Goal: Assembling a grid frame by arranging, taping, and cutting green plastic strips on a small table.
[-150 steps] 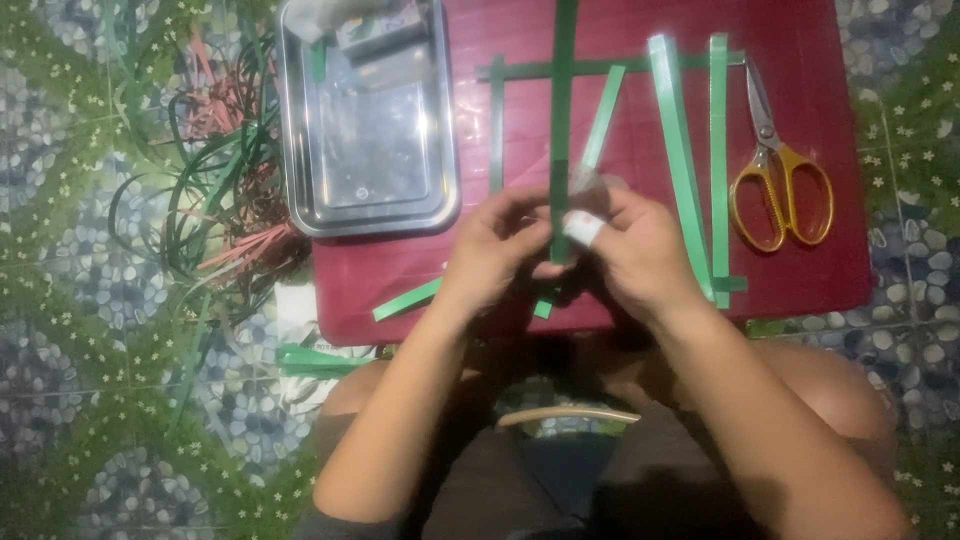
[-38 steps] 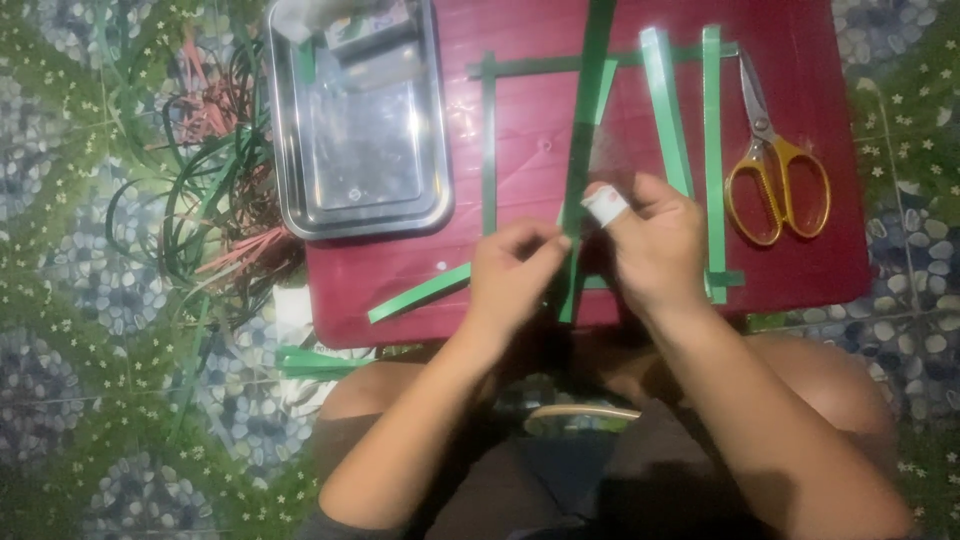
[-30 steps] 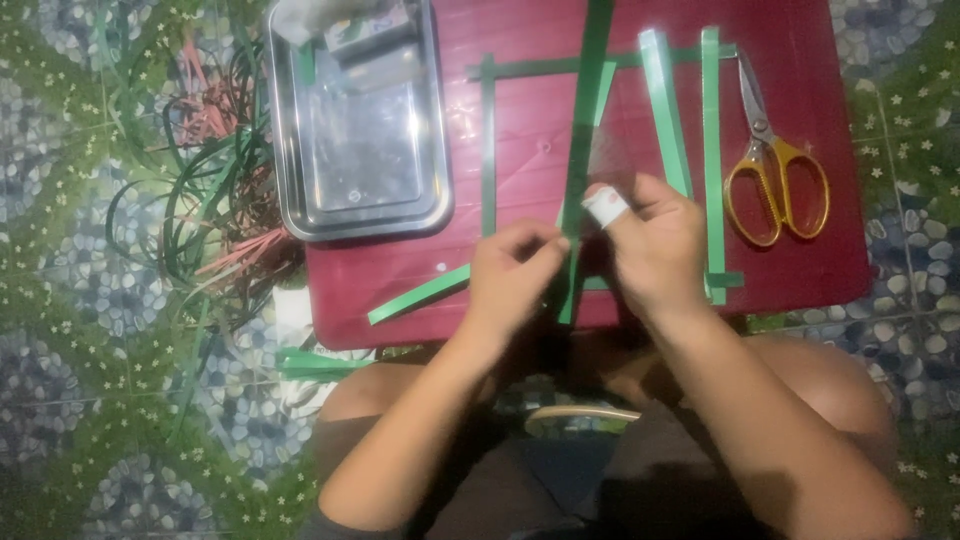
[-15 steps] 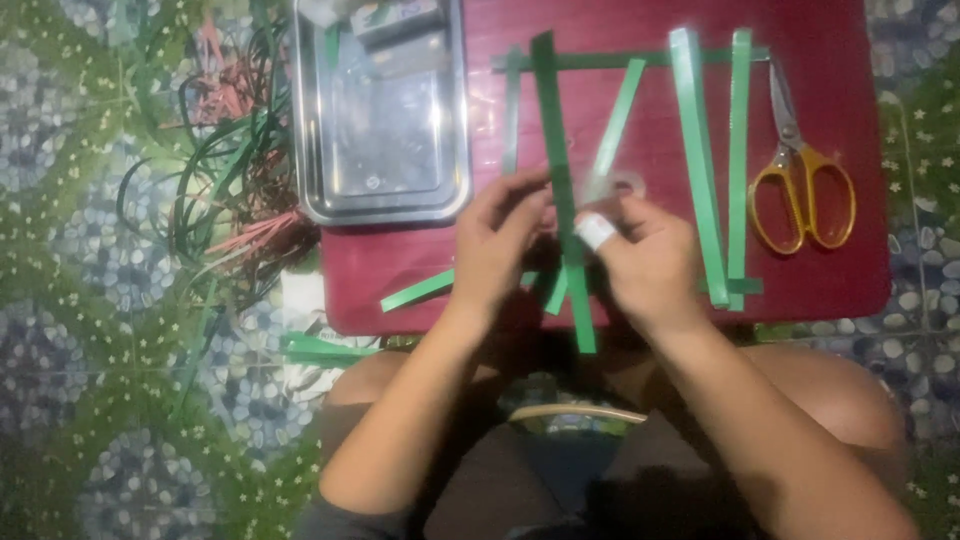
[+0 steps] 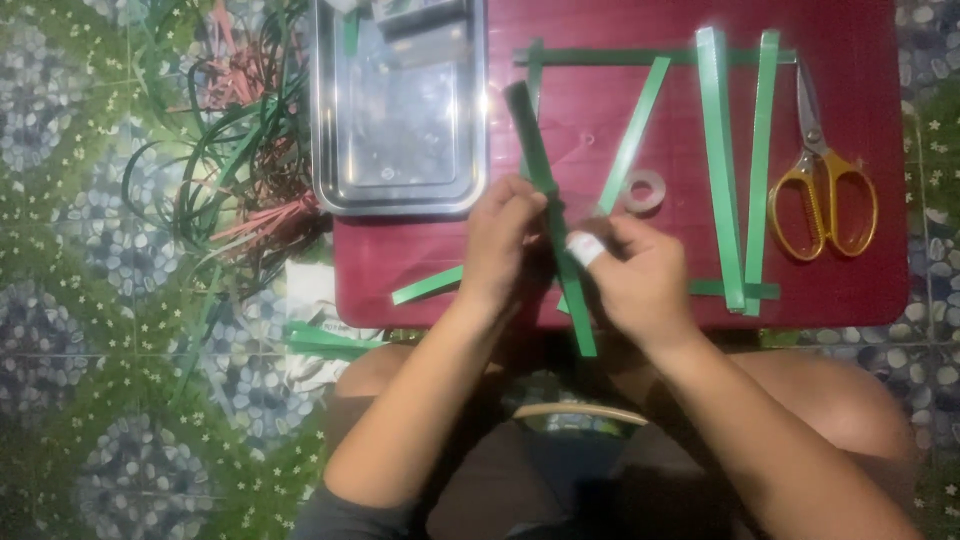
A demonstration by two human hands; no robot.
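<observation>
— Both hands are up over the near edge of the worktop (image 5: pixel 420 270), working one long green strip (image 5: pixel 540 160). See it? The left hand (image 5: pixel 500 245) has its fingertips pressed together on the strip about halfway along, and the right hand (image 5: pixel 640 275) pinches the same strip just below, thumb and forefinger closed on it (there's a white wrap on that fingertip (image 5: pixel 585 248)).

— And where does the strip run?

— Tilted. Its top end points up toward the metal tray (image 5: pixel 330 150), its bottom end hangs past the worktop's near edge over the person's lap. It looks lifted rather than lying flat, though I can't tell for sure.

— What's that around it on the red surface?

— More green strips. One thin piece (image 5: pixel 650 57) lies crosswise along the far side, another slants (image 5: pixel 635 130) down toward the right hand, and two long ones (image 5: pixel 740 170) stand nearly side by side further right. A short piece (image 5: pixel 428 286) lies by the left wrist.

— The little ring?

— A small roll of clear tape (image 5: pixel 645 190), just beyond the right hand's knuckles. Yellow-handled scissors (image 5: pixel 825 195) lie at the far right, well apart from both hands.

— And off the worktop?

— A tangle of green and pinkish strips (image 5: pixel 240 180) on the patterned floor (image 5: pixel 80 300), left of the tray
</observation>
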